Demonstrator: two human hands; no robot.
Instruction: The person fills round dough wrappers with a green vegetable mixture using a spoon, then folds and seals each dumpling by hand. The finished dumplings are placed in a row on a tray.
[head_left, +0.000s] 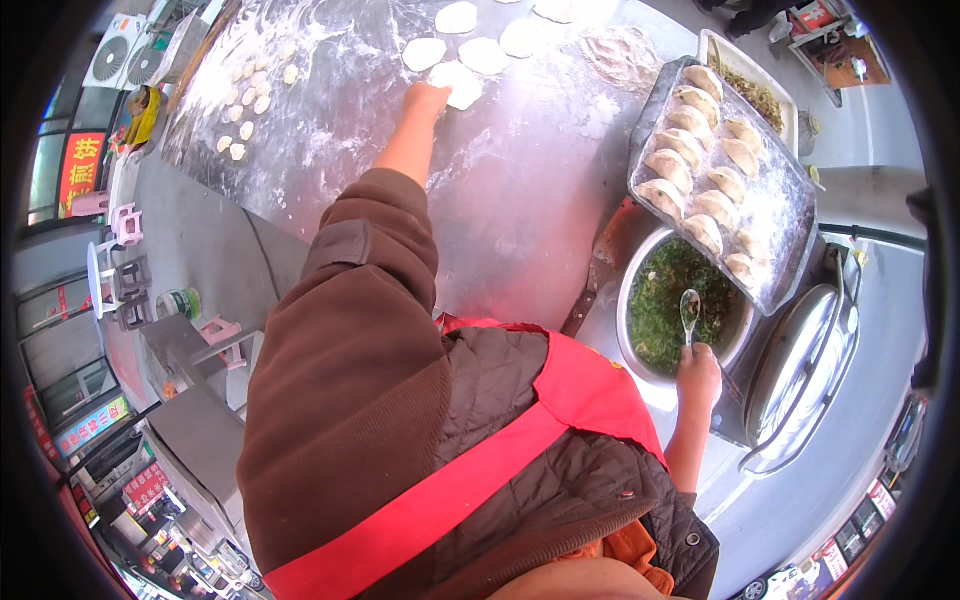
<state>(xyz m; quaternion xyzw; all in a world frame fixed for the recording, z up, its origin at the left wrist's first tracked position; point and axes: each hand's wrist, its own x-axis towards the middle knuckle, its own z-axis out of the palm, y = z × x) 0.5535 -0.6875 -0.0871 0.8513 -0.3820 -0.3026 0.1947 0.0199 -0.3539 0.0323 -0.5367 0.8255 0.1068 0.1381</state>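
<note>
My left hand (426, 99) reaches far across the steel table and grips the near edge of a round, flat dough wrapper (459, 85). Other wrappers, among them one dough round (424, 55) just beyond, lie close around it. In my right hand (700, 367) is the handle of a spoon (691, 309), its bowl over a chopped green filling (660, 300). That filling sits in a round metal basin (627, 341). Beyond the basin, a floured tray (780, 217) carries two rows of folded dumplings (670, 171).
Several small dough pieces (247, 97) lie on the floured steel table (510, 187) at left. A flour heap (621, 56) is near the tray. Behind it stands a white container (786, 112) of chopped filling. A large metal lid (795, 367) is right of the basin.
</note>
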